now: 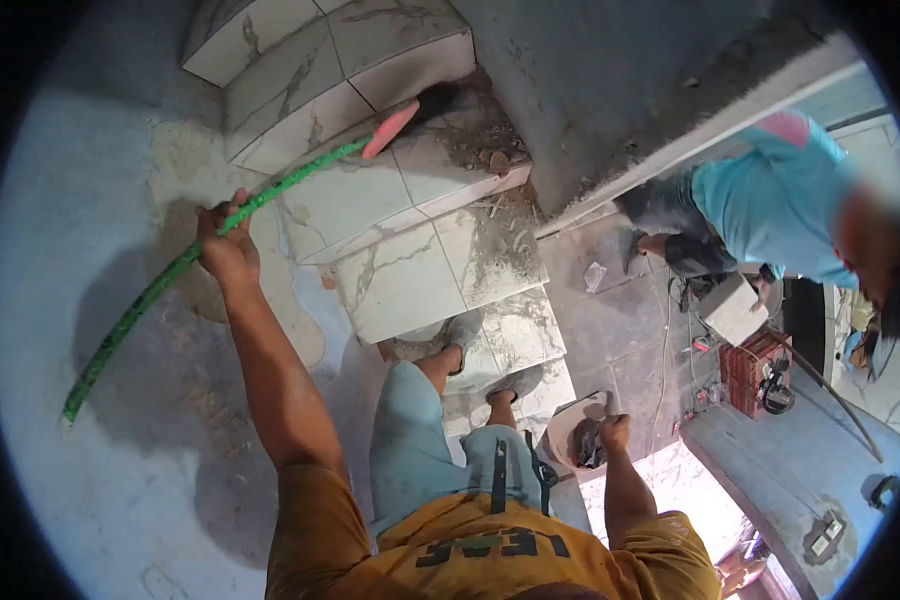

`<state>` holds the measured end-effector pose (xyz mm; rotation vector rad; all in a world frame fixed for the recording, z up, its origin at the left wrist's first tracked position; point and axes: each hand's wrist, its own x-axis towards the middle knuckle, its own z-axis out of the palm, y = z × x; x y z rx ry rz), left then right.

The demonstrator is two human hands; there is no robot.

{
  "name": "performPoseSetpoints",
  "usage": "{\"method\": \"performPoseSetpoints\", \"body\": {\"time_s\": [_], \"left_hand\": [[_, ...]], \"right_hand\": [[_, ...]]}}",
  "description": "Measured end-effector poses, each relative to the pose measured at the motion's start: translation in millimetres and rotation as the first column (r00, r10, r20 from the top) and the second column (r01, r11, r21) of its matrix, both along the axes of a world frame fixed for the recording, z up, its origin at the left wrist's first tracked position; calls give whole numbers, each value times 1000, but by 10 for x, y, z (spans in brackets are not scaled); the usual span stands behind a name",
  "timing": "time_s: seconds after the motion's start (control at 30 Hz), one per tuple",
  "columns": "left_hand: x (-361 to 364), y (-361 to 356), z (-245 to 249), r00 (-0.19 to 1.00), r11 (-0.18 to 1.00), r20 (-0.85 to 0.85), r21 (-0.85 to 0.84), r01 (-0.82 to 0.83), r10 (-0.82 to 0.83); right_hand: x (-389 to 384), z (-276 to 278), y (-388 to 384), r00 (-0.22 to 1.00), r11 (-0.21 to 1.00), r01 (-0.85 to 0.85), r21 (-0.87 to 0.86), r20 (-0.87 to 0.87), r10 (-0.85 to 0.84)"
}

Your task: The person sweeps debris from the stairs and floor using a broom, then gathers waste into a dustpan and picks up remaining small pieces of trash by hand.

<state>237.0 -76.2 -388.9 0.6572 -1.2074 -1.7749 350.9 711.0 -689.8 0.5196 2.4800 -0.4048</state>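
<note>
My left hand [228, 243] is wrapped round the green handle of a broom [300, 177]. The broom's pink head, with dark bristles, lies at the back of a marble-patterned tiled step [355, 200]. Dark dirt and small rubble [485, 150] are scattered on that step near the bristles. Low on my right side, my right hand [615, 432] grips the rim of a beige bucket [560, 440]. Something dark lies inside the bucket, but I cannot make out what it is.
More tiled steps [400, 285] descend beneath my feet, dusty on the right. Another person [770, 200] in a turquoise shirt bends at the right, holding a pale block [735, 308]. Near them stand a red crate [755, 370] and a leaning rod [830, 395]. A grey wall [570, 90] borders the steps.
</note>
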Motion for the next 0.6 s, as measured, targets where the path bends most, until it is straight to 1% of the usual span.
{"method": "performPoseSetpoints", "body": {"time_s": [0.03,0.07,0.1,0.13,0.17,0.2,0.27,0.3,0.33,0.37,0.4,0.47,0.5,0.53,0.57,0.6], "left_hand": [[79,98,38,998,999,53,-6,40,-39],[135,196,72,997,999,51,-10,50,-49],[131,426,147,984,999,172,10,38,-39],[128,610,230,957,999,288,27,30,-37],[165,692,210,934,997,348,26,73,-77],[214,756,127,926,997,368,23,79,-82],[232,914,5,914,992,388,42,116,-123],[230,1028,-14,906,990,400,54,127,-138],[219,1161,-18,910,991,395,83,105,-130],[225,1239,-26,914,992,393,106,68,-105],[190,1273,-44,916,989,379,105,102,-134],[288,1348,-102,885,978,420,137,157,-201],[320,1381,-119,889,975,403,131,178,-216],[352,1428,-131,889,972,398,147,182,-227],[380,1453,-142,887,968,396,165,186,-238],[340,1461,-133,886,966,390,161,203,-251]], "right_hand": [[-32,47,108,995,995,92,-28,-30,-93],[-25,78,184,994,994,101,-32,-31,-102],[-30,108,255,996,998,-54,-37,-78,51],[-65,143,289,972,979,-202,-33,-128,197],[-131,265,209,1000,986,17,-166,0,-18],[-227,530,52,962,927,266,-264,132,-238],[-111,186,30,904,893,371,-254,318,-286],[17,168,-101,881,816,466,-343,269,-390],[-19,343,-229,869,754,486,-442,335,-364],[-44,479,-386,851,739,511,-439,378,-364],[-125,618,-545,833,729,528,-436,430,-347],[-182,896,-673,790,615,603,-508,487,-372],[-257,1077,-743,797,639,591,-492,481,-366],[-314,987,-713,800,629,591,-504,465,-379],[-404,886,-708,762,583,642,-498,504,-408],[-552,647,-674,716,534,692,-485,550,-429]]}}
